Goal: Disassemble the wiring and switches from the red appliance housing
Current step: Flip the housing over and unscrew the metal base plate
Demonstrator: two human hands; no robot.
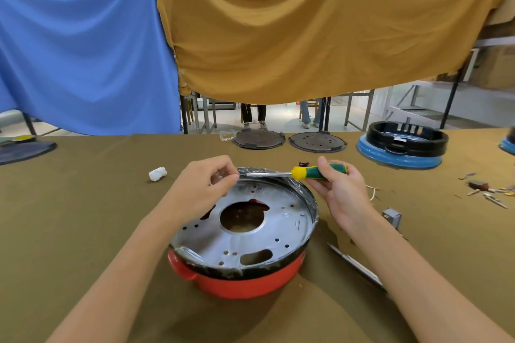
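At the centre of the frame, a red appliance housing (239, 281) sits on an olive table (83, 203). The right hand (341, 192) grips a green-and-yellow screwdriver (306, 172) held level above its far rim, while the left hand's (200, 189) fingertips pinch the shaft's tip.

Bright, even overhead light, I read it as diffuse indoor. Soft shadows fall toward me under both forearms on the table cloth (83, 203). Mild glare on the metal plate (250, 242) inside the housing. Strong wide-angle bowing at the edges; hung cloths (306, 36) curve. Center fairly sharp, far background soft.
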